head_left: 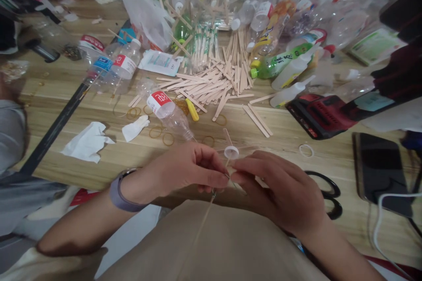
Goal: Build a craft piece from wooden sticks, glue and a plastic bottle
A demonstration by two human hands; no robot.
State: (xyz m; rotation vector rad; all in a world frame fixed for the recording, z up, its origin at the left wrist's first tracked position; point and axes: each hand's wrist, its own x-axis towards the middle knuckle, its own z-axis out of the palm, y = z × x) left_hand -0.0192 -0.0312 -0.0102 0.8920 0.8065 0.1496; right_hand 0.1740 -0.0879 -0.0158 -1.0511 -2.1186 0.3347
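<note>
My left hand (206, 169) and my right hand (277, 184) meet at the table's front edge, thumbs and fingertips pinched close together. Between them a thin light stick runs up to a white bottle cap (231, 152), and my right fingertips close on it just below the cap. What my left fingertips pinch is thin and partly hidden, too blurred to name. A thin cord (201, 228) hangs from a small metallic piece (214, 193) under my left hand, down over my clothing. Just beyond my left hand lies a clear plastic bottle (166, 107) on its side.
Wooden craft sticks (211, 81) lie heaped mid-table, near a yellow-handled tool (191, 109) and rubber bands (168, 139). Black-handled scissors (332, 206), a phone (379, 171) and a red-black power tool (319, 116) are at right. Several bottles crowd the back. Tissues (88, 142) lie left.
</note>
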